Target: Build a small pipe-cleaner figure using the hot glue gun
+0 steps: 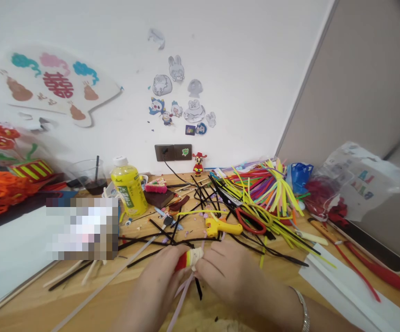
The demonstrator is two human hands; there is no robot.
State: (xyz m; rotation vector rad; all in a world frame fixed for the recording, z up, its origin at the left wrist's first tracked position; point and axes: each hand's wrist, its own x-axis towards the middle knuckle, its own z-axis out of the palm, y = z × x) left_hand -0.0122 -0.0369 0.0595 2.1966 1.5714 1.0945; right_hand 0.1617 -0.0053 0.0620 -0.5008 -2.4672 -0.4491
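My left hand (163, 272) is closed around the red end of a small red, yellow and cream craft piece (188, 259), perhaps of wound pipe cleaner. At its cream end the fingers of my right hand (225, 269) are bent and pinched together; the fingertips are partly hidden. Pale purple strips (179, 304) run down below the piece, between my hands. Just beyond my fingers lies a yellow hot glue gun (222, 227). Black pipe cleaners (186, 241) are scattered across the wooden table (103, 306) around both hands.
Red-handled scissors (251, 221) rest near a big heap of coloured pipe cleaners (255, 184). A yellow drink bottle (128, 186) stands at the back left, with a plastic cup (91, 177) beside it. White paper (352, 286) and a red-handled tool (379, 267) lie at right.
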